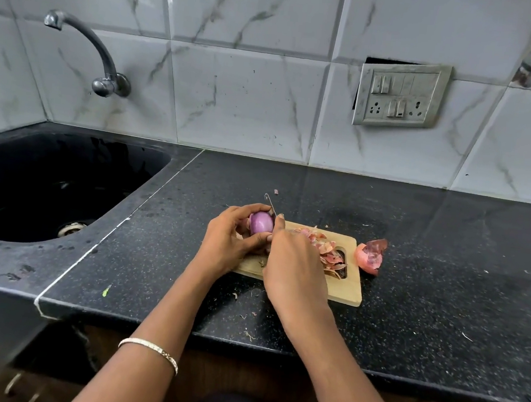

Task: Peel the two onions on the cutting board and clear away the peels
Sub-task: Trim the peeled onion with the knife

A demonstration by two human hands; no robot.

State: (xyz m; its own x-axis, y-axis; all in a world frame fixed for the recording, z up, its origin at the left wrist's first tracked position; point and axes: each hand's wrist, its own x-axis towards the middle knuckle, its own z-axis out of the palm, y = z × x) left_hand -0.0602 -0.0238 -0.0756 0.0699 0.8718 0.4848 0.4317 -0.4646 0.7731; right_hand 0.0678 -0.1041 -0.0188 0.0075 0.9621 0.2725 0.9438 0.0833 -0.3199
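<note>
Black speckled stone countertop (444, 283) meets grey-veined white wall tiles (251, 102) behind your work. Your left hand (231, 239) curls round a peeled, glossy purple onion (261, 222), holding it over the left end of the pale wooden cutting board (346, 294). Your right hand (296, 268) is clenched on a small steel-bladed knife (270, 203); its handle is hidden in your fist, and the blade lies against the onion's right side, tip pointing away from you. Just past that hand, a heap of dry pinkish onion peels (327, 252) covers the board's right half, partly over its handle slot. A second onion, reddish-pink with loose skin (369, 255), sits on the countertop just off the board's right edge. A black sink (49, 180) fills the countertop's left end, with a curved metal tap (88, 44) on the wall above it and a grey switch-and-socket plate (400, 95) further right.
</note>
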